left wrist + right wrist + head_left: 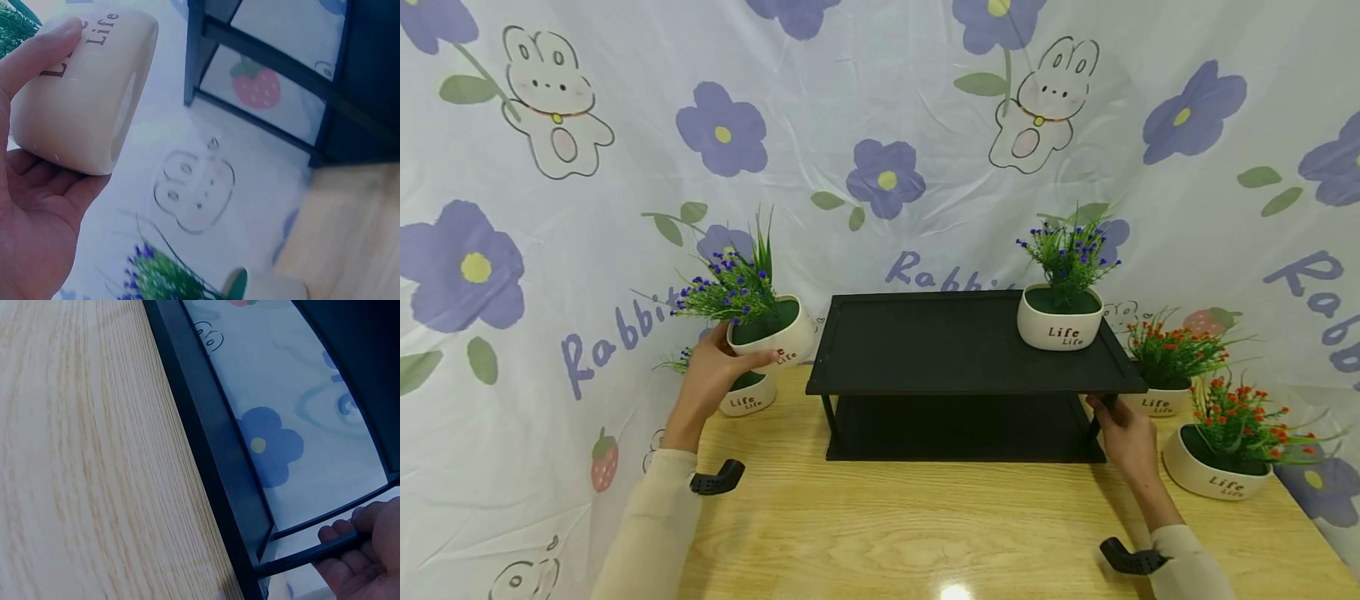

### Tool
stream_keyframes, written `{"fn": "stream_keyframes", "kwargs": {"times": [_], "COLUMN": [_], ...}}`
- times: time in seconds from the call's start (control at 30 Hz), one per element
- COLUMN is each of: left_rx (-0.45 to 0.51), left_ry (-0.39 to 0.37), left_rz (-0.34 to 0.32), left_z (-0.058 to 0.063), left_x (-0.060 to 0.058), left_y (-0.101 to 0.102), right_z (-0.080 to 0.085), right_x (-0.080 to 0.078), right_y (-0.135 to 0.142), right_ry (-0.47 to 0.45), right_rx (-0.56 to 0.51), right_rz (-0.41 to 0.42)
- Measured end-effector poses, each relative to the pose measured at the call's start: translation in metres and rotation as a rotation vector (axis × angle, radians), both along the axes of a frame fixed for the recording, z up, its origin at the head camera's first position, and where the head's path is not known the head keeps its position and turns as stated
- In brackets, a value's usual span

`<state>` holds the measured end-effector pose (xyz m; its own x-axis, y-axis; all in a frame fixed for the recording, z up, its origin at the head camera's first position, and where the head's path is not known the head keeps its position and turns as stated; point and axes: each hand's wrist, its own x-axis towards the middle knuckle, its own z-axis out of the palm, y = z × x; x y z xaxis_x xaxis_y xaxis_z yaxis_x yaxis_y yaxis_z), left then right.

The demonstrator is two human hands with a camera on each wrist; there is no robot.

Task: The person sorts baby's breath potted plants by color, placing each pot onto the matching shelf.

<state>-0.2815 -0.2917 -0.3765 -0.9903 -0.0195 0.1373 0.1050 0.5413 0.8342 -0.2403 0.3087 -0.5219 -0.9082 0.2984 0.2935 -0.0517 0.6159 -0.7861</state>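
My left hand (713,371) grips a white oval flower pot (792,340) with purple flowers and grass, thumb across its "Life" lettering. In the left wrist view the pot (94,94) is raised, its base clear to see, fingers under its side. Left of the black two-tier shelf (917,342), it hangs above another purple-flowered pot (748,395) on the table. My right hand (1127,437) holds the shelf's front right post (312,555), fingers curled round it. On the top tier's right end stands a purple-flowered pot (1060,321).
Two pots with orange-red flowers, one behind (1161,402) and one nearer (1217,467), stand right of the shelf on the wooden table (880,533). A rabbit-and-flower patterned cloth (820,100) hangs close behind. The shelf's lower tier (962,429) sits low over the tabletop.
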Motion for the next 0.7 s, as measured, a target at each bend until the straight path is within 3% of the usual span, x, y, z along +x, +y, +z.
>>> {"fn": "stream_keyframes", "kwargs": {"times": [0.2, 0.43, 0.7], "left_rx": [-0.012, 0.049, 0.053], "left_ry": [-0.014, 0.059, 0.105], "left_rz": [-0.037, -0.122, -0.209], "left_z": [0.017, 0.030, 0.044], "left_x": [-0.008, -0.018, -0.030], "left_y": [0.020, 0.044, 0.070], "right_z": [-0.002, -0.002, 0.000], "right_x": [0.001, 0.000, -0.001], "right_y": [0.000, -0.001, 0.001], "right_ry": [0.000, -0.005, -0.006], "right_rx": [0.019, 0.036, 0.049], "right_rz": [-0.014, -0.024, -0.030]}}
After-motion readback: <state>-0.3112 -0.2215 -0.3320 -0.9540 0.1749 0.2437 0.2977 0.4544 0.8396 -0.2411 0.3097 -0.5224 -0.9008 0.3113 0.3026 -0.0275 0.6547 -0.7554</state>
